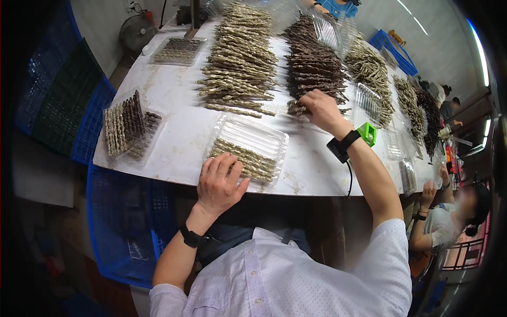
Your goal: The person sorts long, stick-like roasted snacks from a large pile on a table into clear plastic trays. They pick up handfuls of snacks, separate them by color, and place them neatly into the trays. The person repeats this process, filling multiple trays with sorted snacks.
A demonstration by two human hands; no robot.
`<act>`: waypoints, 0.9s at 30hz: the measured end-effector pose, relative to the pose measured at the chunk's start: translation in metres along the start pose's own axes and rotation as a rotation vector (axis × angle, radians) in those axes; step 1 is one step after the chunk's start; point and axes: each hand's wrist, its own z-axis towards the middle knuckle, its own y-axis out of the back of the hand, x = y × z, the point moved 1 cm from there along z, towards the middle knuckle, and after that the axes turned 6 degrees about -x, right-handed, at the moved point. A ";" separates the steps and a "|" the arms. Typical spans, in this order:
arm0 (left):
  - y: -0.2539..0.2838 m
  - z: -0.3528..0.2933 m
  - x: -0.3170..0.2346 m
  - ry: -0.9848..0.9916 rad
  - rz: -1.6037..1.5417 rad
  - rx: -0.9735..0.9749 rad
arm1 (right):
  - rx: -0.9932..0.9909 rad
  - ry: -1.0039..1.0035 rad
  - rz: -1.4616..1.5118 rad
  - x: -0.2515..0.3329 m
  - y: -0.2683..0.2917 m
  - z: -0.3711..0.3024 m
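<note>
A clear plastic tray (pixel 253 132) lies near the table's front edge, with a row of pale gold twisted sticks (pixel 248 161) in its near part and bare grooves behind them. My left hand (pixel 221 182) rests over the tray's near left corner, fingers stretched out and touching the sticks there. At the near end of a heap of dark brown twisted sticks (pixel 317 63), my right hand (pixel 322 110) bends its fingers down round some sticks; the fingertips are partly hidden. A large heap of pale gold sticks (pixel 240 63) lies left of the dark heap.
Filled trays (pixel 129 127) stand at the table's left edge, and another filled tray (pixel 178 51) lies farther back. A green tape dispenser (pixel 367 134) stands by my right wrist. Blue crates (pixel 121 222) are at the left. Another person (pixel 449 222) sits at the right, one more across the table.
</note>
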 end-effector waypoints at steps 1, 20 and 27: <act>-0.001 0.000 0.000 0.002 -0.002 0.004 | -0.086 -0.044 0.060 -0.006 0.006 0.002; 0.000 0.001 -0.001 -0.010 0.023 0.003 | -0.480 -0.793 1.360 0.029 0.010 -0.070; 0.000 -0.001 0.000 -0.011 0.007 -0.008 | -0.440 -0.680 1.406 0.043 0.016 -0.072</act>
